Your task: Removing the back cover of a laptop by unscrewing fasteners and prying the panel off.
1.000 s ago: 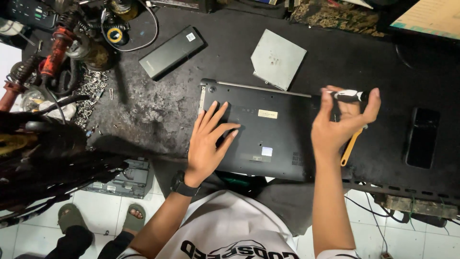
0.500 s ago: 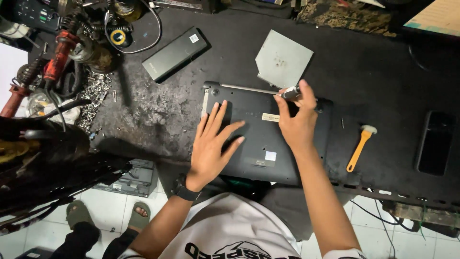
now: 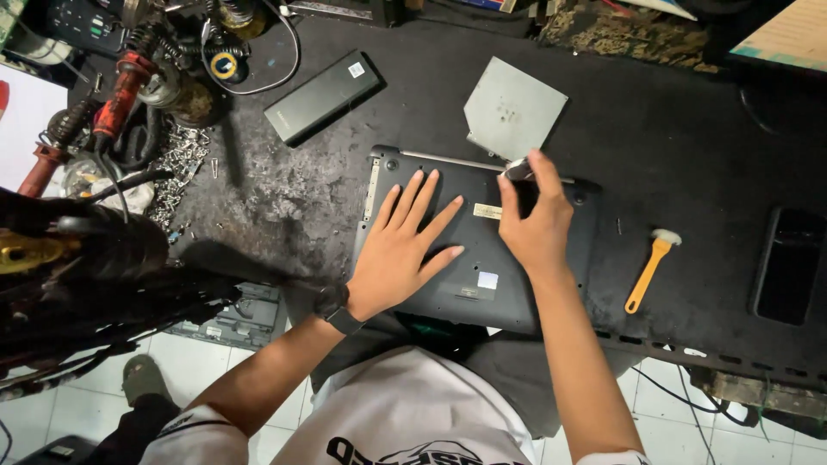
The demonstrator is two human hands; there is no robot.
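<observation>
**Left palm pins laptop, right works the back edge**

While my left hand (image 3: pixel 401 250) lies flat, fingers spread, on the upturned dark grey laptop base (image 3: pixel 469 237) at the tabletop's (image 3: pixel 689 146) near edge, my right hand (image 3: pixel 534 224) is pinched on a small silvery tool (image 3: pixel 517 169) at its far rim. Best done, I judge, pressing steadily with the tool upright. Count: one laptop, one grey square drive plate (image 3: pixel 515 110), one black slab battery (image 3: pixel 323 95), one yellow-handled brush (image 3: pixel 652 267), one dark phone (image 3: pixel 788 263).
</observation>
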